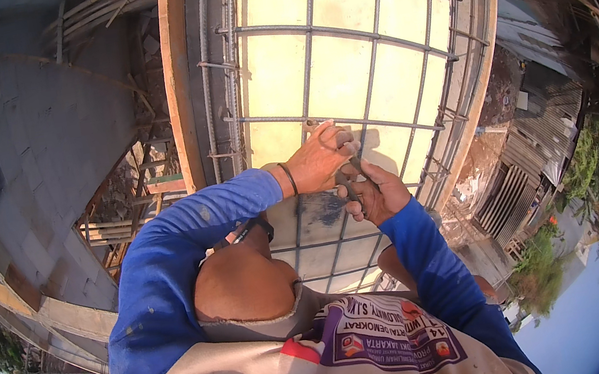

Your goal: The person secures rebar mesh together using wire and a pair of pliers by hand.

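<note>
My left hand [321, 158] is closed, its fingers curled at a bar of the steel rebar grid [307, 29]. What lies between those fingers is hidden. Just right of it and a little nearer, my right hand [381, 192] is wrapped round a dark metal hand tool that looks like pincers [348, 173]. The tool's head is partly covered by my left hand, so I cannot tell whether it grips a bar. Pale yellow panels [343, 64] lie under the grid. Both my arms are in blue sleeves, and my bent knees are below the hands.
Timber boards [179, 81] edge the grid on the left, with ribbed bars [208, 69] running lengthwise inside. A grey block wall [46, 147] and a drop with wooden poles lie left. Corrugated roofing [521, 192] is lower down on the right.
</note>
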`<action>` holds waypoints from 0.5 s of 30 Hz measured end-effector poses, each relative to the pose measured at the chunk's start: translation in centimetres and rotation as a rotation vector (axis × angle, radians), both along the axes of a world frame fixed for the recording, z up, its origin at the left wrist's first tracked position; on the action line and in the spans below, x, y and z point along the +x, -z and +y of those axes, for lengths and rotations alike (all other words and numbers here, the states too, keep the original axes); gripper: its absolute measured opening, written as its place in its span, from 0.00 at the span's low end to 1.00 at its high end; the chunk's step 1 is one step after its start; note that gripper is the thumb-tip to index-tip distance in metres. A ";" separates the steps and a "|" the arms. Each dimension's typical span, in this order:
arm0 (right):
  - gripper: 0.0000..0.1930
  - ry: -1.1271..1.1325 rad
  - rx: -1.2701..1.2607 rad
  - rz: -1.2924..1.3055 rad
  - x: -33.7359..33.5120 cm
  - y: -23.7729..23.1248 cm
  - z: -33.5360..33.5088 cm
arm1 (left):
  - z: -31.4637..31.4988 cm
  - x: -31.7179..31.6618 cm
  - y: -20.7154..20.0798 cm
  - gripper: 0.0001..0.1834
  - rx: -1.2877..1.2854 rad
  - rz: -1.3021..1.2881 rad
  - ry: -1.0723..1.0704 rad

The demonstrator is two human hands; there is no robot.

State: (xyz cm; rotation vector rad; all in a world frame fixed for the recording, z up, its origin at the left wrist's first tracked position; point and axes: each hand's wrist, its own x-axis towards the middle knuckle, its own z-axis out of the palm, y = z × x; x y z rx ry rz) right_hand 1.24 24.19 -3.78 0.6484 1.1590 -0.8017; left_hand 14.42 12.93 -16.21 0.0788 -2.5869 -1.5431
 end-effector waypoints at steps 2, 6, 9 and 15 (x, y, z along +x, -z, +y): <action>0.29 -0.053 -0.041 -0.018 -1.1 0.5 0.6 | 0.1 -0.4 -0.1 0.38 0.045 0.015 0.018; 0.28 -0.066 -0.169 -0.122 -4.2 2.2 2.4 | 1.0 -1.0 -0.7 0.40 0.033 0.038 -0.058; 0.29 -0.149 -0.230 -0.109 -5.7 3.5 3.2 | 1.4 -0.6 -1.4 0.43 0.017 0.017 -0.046; 0.30 -0.107 -0.207 -0.147 -6.3 4.8 4.4 | 1.2 -0.4 -1.1 0.46 -0.121 -0.110 0.037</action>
